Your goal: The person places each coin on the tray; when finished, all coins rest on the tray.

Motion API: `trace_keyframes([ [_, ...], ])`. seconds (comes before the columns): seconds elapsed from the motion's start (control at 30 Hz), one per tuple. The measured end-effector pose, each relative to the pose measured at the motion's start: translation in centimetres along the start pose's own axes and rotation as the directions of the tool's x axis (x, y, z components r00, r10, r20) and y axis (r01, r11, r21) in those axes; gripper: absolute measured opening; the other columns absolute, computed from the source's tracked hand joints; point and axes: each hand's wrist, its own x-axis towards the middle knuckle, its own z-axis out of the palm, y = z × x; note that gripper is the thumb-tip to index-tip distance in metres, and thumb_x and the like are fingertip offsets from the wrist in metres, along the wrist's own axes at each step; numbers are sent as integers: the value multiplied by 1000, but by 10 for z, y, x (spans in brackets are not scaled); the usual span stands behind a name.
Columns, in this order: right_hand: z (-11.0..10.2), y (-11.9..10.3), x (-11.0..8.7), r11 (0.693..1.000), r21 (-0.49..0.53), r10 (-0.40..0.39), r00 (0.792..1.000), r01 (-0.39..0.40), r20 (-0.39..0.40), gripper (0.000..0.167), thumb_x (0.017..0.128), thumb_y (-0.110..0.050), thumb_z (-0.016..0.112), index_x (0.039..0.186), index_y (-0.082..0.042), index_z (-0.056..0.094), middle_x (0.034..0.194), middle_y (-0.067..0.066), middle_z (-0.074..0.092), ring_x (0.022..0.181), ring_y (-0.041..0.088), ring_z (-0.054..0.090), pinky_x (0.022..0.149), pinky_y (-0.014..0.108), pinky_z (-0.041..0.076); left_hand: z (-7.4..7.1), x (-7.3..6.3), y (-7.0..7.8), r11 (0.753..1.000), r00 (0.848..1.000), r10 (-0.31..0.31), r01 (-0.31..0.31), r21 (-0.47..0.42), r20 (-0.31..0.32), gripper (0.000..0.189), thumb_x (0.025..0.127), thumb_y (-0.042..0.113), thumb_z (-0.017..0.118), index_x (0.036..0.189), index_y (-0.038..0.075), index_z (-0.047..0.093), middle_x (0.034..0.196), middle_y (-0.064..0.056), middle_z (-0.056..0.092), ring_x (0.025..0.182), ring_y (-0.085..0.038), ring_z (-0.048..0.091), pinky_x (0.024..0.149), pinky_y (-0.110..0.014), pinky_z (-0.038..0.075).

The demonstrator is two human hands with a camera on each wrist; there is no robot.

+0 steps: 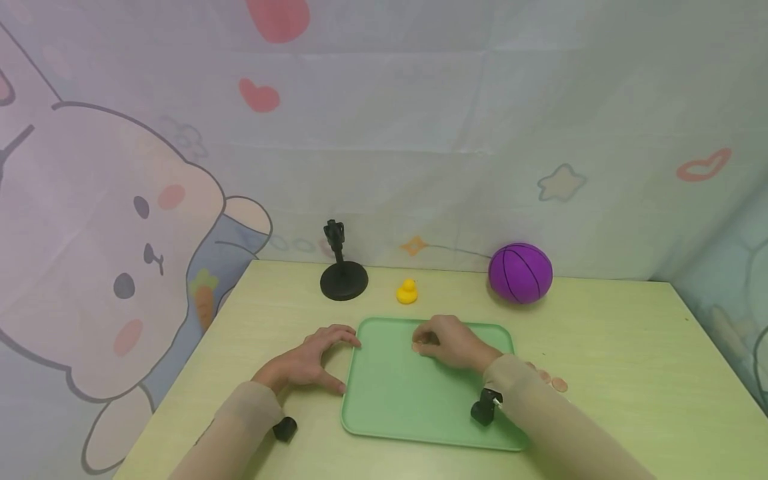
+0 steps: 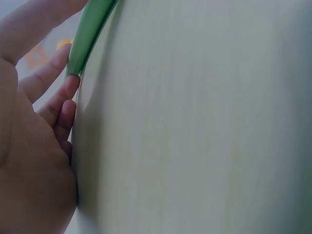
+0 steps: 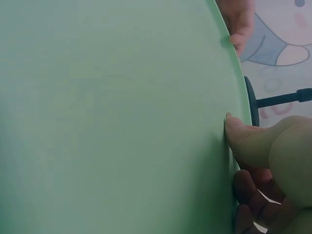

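Note:
A green tray point(image 1: 414, 400) lies on the table in the head view. My left hand point(image 1: 309, 360) is at its left side, fingers spread and fingertips right at the rim; in the left wrist view the fingers point(image 2: 63, 105) meet the tray's green edge point(image 2: 90, 36). Over the upper middle of the tray, my right hand point(image 1: 450, 343) pinches a small copper-coloured coin point(image 1: 417, 347) between thumb and fingers. Only a thin edge of that coin point(image 3: 228, 115) shows past the thumb in the right wrist view. Several similar coins point(image 1: 560, 385) lie right of the tray, partly behind the right sleeve.
Behind the tray stand a black stand with a round base point(image 1: 344, 280), a yellow rubber duck point(image 1: 407, 292) and a purple ball point(image 1: 520, 273) with black lines. A printed cloth point(image 1: 384, 120) hangs behind the pale wooden table point(image 1: 624, 347).

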Motion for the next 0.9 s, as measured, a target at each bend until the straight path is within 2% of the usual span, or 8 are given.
trace_keyframes([
  [0.3,2,0,1,1000,-4,9,1000,-9,-11,12,98,-22,76,105,-13,80,98,-4,74,89,12,64,83,34,55,-1,0,1,1000,1000,-16,16,-10,0,77,73,39,96,139,26,59,160,-5,40,147,-38,32,116,-70,16],
  [0.47,-1,2,0,1000,11,28,1000,-28,-5,21,98,-29,77,111,-12,79,101,-2,73,91,14,64,84,36,54,0,1,1,1000,1000,-19,19,-10,2,76,73,38,96,139,27,59,160,-4,40,148,-38,31,117,-69,16],
  [0.6,-10,7,-6,999,28,30,999,-29,-18,32,96,-35,79,116,-10,77,102,0,72,89,14,63,84,36,54,1,1,1,1000,1000,-15,15,-4,4,76,73,38,96,139,27,59,160,-4,41,147,-37,32,116,-69,17],
  [0.9,-40,26,-34,1000,11,-19,999,19,-42,26,96,-23,77,116,-7,75,98,-4,69,88,11,64,82,35,57,0,0,1,1000,1000,-15,15,-4,1,77,73,38,96,139,25,59,160,-4,41,148,-38,31,117,-69,16],
])
